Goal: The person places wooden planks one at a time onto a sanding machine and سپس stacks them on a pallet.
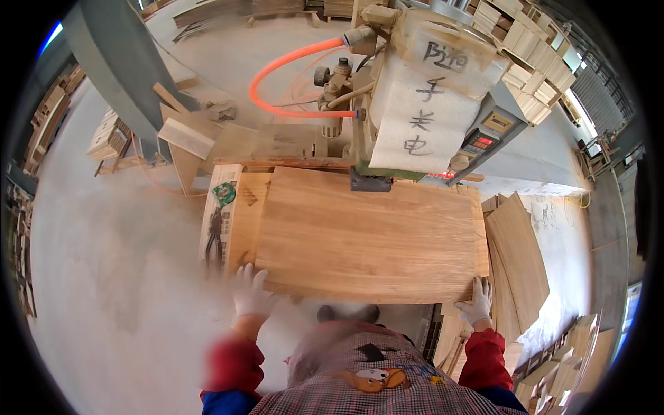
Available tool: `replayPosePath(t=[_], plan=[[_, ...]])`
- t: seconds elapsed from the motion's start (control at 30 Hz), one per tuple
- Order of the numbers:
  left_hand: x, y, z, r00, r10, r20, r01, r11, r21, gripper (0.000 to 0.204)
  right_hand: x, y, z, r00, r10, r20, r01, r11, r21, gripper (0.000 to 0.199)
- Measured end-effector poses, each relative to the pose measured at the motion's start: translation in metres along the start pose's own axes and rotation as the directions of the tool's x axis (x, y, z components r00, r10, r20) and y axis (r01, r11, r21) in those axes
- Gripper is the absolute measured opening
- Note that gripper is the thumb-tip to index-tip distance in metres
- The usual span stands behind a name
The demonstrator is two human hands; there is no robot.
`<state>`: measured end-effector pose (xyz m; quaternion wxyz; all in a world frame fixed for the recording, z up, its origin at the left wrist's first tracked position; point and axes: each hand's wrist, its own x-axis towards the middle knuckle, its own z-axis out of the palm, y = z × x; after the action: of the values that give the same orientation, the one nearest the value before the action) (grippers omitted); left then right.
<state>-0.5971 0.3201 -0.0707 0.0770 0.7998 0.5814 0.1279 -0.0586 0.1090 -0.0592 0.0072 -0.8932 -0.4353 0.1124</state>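
A large wooden board (366,235) lies flat on the machine table, its far edge under the machine head (422,97). My left hand (250,290), in a white glove, rests at the board's near left corner. My right hand (476,301), also gloved, grips the board's near right corner. Both sleeves are red.
An orange hose (277,76) loops off the machine. Pliers (216,235) lie on the table's left strip. A stack of thin boards (519,263) leans at the right. Wood offcuts (183,138) and stacked timber (526,41) stand behind. Grey concrete floor (104,277) spreads left.
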Motion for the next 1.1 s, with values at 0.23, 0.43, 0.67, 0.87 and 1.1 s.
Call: replayPosePath(t=[0.23, 0.43, 0.67, 0.87, 1.1], plan=[[0.011, 0.007, 0.0, 0.996, 0.014, -0.091, -0.012, 1.0, 0.021, 0.071, 0.032, -0.024, -0.028, 0.997, -0.005, 0.082, 0.015, 0.993, -0.116, 0.102], [0.011, 0.008, 0.0, 0.996, 0.002, -0.091, -0.001, 1.0, 0.014, 0.072, 0.067, -0.012, -0.018, 0.989, -0.144, 0.027, 0.142, 0.987, 0.074, 0.103], [0.013, 0.004, -0.006, 0.996, -0.001, -0.093, 0.0, 1.0, -0.007, 0.075, 0.072, -0.018, -0.012, 0.988, -0.14, 0.069, 0.137, 0.989, 0.051, 0.109], [0.025, 0.006, -0.018, 0.999, -0.042, 0.011, 0.041, 0.998, 0.039, 0.085, 0.072, 0.002, 0.01, 0.983, -0.181, 0.02, 0.171, 0.952, 0.252, 0.109], [0.02, -0.007, -0.015, 1.0, -0.026, 0.01, 0.027, 0.999, -0.037, 0.084, 0.071, -0.009, 0.005, 0.99, -0.136, 0.048, 0.122, 0.968, 0.219, 0.114]])
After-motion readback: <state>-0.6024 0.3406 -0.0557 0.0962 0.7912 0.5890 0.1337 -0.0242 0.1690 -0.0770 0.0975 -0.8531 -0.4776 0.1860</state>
